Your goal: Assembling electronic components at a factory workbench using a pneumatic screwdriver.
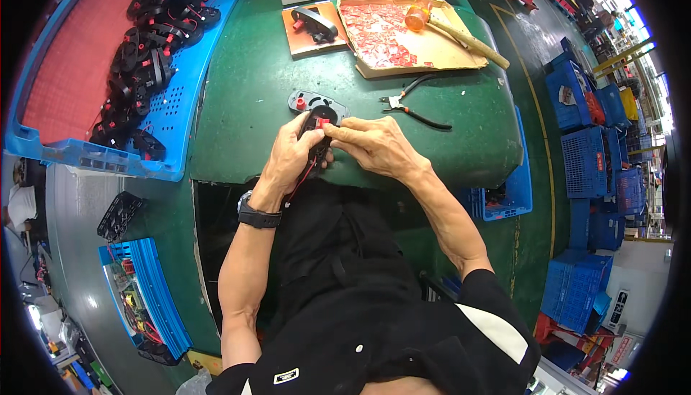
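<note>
My left hand (289,154) is closed round a small black plastic housing (324,112), its thumb pressing beside a red piece (322,123) on the top face. Thin red and black wires (303,179) trail from the housing toward my lap, ending in a small white connector. Index finger and thumb drawn together, my right hand (376,144) reaches in from the right and touches the housing by the red piece; what its fingertips pinch is hidden. Just beyond, a grey oval plate (338,106) with curved slots and a red knob lies on the green table (245,107).
Diagonal pliers (410,107) lie right of my hands. Farther back stand a cardboard tray (374,70) of red pieces, an orange-capped stick (468,41) and another black part (317,26) on an orange box. A blue crate (188,107) of black parts is at left.
</note>
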`<action>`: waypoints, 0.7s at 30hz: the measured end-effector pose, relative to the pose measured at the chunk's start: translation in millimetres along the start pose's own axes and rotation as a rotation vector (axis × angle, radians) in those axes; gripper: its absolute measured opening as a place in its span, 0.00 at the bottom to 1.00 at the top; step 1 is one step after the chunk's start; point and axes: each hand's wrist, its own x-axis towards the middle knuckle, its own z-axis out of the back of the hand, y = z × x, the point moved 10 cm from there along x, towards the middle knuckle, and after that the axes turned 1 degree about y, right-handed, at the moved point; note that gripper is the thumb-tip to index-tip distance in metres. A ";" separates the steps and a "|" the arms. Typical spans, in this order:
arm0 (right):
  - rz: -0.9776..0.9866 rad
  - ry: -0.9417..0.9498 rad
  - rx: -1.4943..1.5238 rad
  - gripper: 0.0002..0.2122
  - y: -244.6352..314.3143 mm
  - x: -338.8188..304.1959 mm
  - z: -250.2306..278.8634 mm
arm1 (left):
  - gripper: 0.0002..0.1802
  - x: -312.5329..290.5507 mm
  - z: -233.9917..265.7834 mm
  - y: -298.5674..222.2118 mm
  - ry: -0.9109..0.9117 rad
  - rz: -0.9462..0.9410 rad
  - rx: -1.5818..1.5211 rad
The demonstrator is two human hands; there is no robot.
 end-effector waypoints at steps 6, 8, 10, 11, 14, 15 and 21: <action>-0.041 0.066 -0.002 0.15 1.4 -0.9 -1.0 | 0.13 1.9 -6.8 2.1 0.114 0.045 0.045; -0.077 0.080 -0.016 0.14 0.7 -2.8 -5.2 | 0.13 1.8 -8.3 4.9 0.088 0.037 -0.006; -0.102 -0.040 0.142 0.12 -3.8 -4.7 1.9 | 0.15 5.8 -9.9 4.0 0.080 0.028 -0.038; -0.103 -0.040 0.145 0.12 -2.7 -3.4 1.4 | 0.15 5.6 -9.6 3.7 0.077 0.031 -0.037; -0.223 -0.220 0.243 0.09 -9.6 4.1 28.9 | 0.15 7.0 -6.5 1.9 0.047 0.061 -0.040; -0.213 -0.225 0.239 0.09 -9.1 12.3 38.6 | 0.15 7.6 -6.0 3.3 0.047 0.079 -0.029; -0.031 -0.625 -0.166 0.12 -14.5 148.1 191.3 | 0.12 1.1 1.3 3.1 0.076 0.140 0.009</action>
